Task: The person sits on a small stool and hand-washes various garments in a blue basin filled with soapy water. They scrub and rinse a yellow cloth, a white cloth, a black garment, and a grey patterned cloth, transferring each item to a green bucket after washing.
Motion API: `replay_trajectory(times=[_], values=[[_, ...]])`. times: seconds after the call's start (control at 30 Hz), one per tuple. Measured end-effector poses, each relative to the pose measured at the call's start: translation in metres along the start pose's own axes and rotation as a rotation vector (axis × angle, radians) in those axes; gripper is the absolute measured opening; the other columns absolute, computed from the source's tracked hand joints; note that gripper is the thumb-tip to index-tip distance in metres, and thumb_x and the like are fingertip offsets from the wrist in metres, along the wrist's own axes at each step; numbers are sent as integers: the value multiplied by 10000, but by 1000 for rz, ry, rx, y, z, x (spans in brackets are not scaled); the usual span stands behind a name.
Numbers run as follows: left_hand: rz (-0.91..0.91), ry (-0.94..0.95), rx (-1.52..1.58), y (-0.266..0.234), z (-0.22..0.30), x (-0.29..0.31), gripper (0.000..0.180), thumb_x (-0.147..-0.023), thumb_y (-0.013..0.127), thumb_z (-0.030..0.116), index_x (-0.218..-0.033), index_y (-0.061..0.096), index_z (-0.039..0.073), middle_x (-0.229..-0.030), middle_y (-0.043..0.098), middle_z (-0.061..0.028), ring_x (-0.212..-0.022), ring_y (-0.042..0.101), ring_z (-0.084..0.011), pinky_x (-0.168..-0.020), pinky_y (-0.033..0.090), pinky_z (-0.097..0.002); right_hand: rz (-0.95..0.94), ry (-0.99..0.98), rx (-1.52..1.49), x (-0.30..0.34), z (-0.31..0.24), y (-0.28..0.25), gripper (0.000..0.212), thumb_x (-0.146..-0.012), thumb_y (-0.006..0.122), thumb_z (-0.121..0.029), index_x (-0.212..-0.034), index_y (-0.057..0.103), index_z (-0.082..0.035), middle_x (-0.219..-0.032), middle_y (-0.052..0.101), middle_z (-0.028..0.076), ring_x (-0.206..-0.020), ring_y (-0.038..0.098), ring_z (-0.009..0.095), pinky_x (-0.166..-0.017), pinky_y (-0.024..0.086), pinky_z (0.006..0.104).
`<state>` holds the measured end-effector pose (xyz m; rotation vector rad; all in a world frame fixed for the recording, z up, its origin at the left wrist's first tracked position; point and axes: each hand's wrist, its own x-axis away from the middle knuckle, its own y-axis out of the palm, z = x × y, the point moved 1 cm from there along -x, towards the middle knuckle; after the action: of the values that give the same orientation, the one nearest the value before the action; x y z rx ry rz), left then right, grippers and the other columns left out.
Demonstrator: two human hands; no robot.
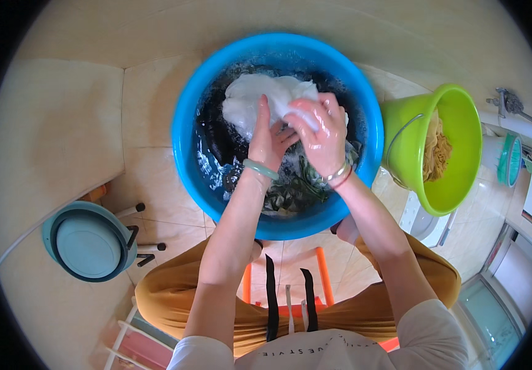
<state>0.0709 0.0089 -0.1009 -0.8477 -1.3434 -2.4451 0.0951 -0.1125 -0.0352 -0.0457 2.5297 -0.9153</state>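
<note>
A wide blue basin [182,157] stands on the floor before me, holding dark sudsy water and wet laundry. White cloth [244,102] bulges above the water in its far half. My right hand [326,135], wet and with bent fingers, grips a bunched part of that white cloth. Just left of it, my left hand [269,140] has its thumb raised and fingers stretched toward the right hand, touching or nearly touching the white cloth. Below the hands lies dark green patterned fabric [309,182], partly under water.
Right of the basin, a lime green bucket [402,132] leans toward me with tan cloth [437,148] inside. A collapsible grey-blue basin [87,240] is at the left wall. Under me is an orange stool [324,274]. A wall tap [510,102] juts out at the far right.
</note>
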Motion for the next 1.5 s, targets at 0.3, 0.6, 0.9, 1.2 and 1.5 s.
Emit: replay_trajectory(times=[0.3,0.6,0.9,1.2,1.5], values=[[-464,-480,424,24,54,35,412,-928,570,470,-1046,558,75,-884,614,-77,-704,597,-168,-619,528,-323,-125,-473,45,23,-108,-17,226,-716,696,-350,-877,636,-203,-880,491,-41,-831,491,150,-701,346,363],[-378,-258,351,34,53,37,281,-915,589,335,-981,593,62,-828,606,-51,-691,589,-157,-621,509,-301,53,-308,-66,0,-107,4,248,-620,804,-299,-741,622,-180,-714,489,-25,-648,535,175,-577,372,333],[380,345,-321,39,30,43,198,-889,607,230,-882,636,34,-812,619,-36,-786,583,-125,-714,476,-261,-29,68,-68,-1,-19,21,128,-805,640,-242,-810,619,-116,-771,623,108,-675,628,321,-587,495,408],[-2,576,-1290,6,-27,27,679,-893,622,280,-1417,322,-30,-1260,522,-273,-1267,452,-393,-1056,361,-403,-276,264,499,-14,82,-15,654,-815,656,-342,-1361,410,-81,-1202,603,186,-1051,603,357,-920,439,473],[80,204,-2079,15,33,36,197,-804,612,223,-935,678,92,-885,680,-174,-872,652,-375,-757,519,-458,-665,108,512,6,57,48,832,-705,768,-363,-1398,375,-119,-1135,597,118,-1072,567,281,-880,424,493]])
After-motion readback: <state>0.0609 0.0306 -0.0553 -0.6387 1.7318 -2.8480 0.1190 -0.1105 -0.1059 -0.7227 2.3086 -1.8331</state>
